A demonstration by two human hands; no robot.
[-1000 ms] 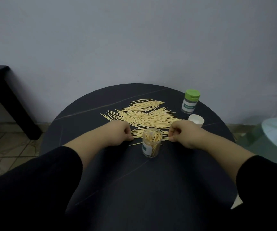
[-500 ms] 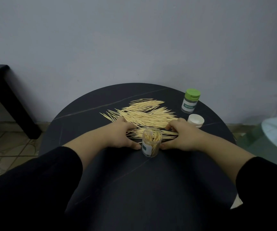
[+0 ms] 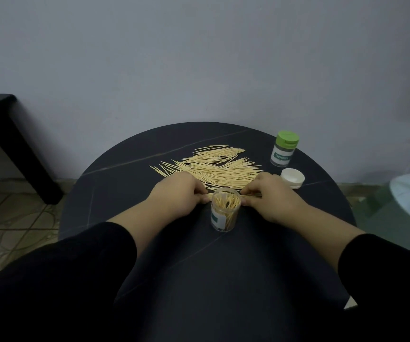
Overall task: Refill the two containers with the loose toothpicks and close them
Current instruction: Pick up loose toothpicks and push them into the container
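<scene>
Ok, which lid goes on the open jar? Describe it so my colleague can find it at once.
On the round black table, look to the far right, past the right hand. The white lid lies loose on the tabletop, just in front of the green-capped jar. It is the only cap not on a jar, low and flat, unlike the open jar of toothpicks.
</scene>
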